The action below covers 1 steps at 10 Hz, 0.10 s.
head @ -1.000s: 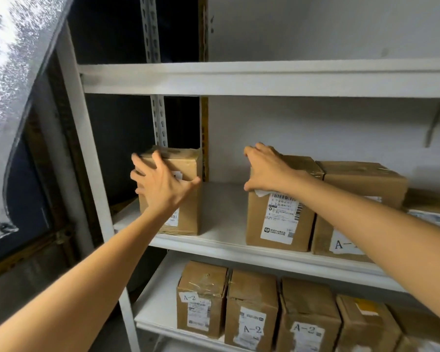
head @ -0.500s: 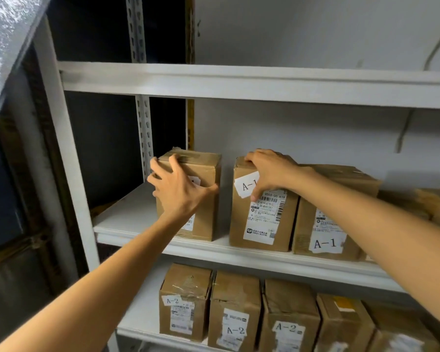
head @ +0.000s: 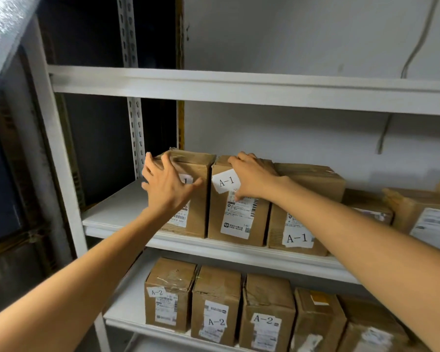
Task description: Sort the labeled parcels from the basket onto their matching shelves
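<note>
1. Left grip (head: 168,189): wide. The fingers are spread and nearly straight, and the palm lies flat against the front face of the end parcel (head: 200,214). The fingertips reach its top left edge and the thumb points right across its label, of which only a "1" shows beside the thumb.

2. Right grip (head: 253,177): holding the second parcel (head: 217,219). The fingers lie over the parcel's top front edge and the thumb comes down onto its front face, on the printed shipping label. The fingertips are partly hidden behind the hand, so the hold on the top appears to be a pinch rather than a full wrap.

3. Parcel positions: both parcels stand upright on the middle shelf (head: 112,212), side by side and touching or very nearly so. The white A-1 tag (head: 226,181) sits just left of the right grip. A third parcel (head: 313,179), also marked A-1, stands immediately right of that grip, under the forearm. More parcels (head: 417,212) follow further right.

4. Surroundings: to the left of the left grip the middle shelf is bare white board. Below both grips the lower shelf (head: 127,303) carries a row of A-2 parcels (head: 215,285). Above both grips runs the upper shelf (head: 239,85).
</note>
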### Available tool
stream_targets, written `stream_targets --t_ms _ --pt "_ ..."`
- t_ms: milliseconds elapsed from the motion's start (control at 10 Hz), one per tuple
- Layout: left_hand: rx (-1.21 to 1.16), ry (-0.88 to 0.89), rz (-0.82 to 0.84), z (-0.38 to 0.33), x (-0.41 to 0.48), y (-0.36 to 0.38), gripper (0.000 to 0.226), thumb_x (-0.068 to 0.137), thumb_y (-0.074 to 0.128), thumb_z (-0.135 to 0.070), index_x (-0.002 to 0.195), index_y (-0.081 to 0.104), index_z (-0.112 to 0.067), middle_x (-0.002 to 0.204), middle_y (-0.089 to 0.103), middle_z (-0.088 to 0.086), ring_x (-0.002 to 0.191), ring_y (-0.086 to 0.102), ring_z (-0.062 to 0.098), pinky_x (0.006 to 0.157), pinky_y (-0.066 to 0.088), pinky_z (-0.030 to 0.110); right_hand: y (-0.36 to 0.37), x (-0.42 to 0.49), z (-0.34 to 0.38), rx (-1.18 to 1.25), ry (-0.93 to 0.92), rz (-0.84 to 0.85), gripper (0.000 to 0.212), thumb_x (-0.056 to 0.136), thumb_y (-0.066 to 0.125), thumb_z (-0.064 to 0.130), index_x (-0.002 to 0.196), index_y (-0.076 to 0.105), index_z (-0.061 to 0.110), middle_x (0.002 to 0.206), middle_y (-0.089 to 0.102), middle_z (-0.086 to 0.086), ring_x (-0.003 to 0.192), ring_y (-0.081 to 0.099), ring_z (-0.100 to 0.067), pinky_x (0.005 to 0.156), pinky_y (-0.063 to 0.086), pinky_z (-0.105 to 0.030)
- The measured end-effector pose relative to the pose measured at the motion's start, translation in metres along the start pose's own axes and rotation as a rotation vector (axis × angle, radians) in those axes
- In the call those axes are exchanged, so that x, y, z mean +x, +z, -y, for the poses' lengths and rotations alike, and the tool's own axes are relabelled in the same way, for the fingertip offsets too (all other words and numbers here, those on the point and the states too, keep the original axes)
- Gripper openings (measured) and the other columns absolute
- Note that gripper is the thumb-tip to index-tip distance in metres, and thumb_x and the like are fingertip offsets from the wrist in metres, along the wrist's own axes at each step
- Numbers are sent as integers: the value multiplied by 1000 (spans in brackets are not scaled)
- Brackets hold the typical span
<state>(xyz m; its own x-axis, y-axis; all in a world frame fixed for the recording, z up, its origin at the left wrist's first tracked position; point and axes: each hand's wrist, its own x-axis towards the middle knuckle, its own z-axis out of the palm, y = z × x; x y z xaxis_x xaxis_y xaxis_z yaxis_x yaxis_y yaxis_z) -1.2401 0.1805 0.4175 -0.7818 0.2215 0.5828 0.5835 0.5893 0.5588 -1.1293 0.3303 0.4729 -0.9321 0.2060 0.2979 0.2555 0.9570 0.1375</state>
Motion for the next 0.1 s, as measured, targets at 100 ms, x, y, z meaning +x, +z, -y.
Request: stream_targets --t_ms 100 --pt "-47 176 -134 -22 -18 -7 64 74 71 -43 121 45 -7 128 43 14 114 39 28 89 46 43 -2 -18 -13 -28 -31 -54 81 69 84 21 137 41 11 134 45 -7 123 41 -26 99 40 -39"
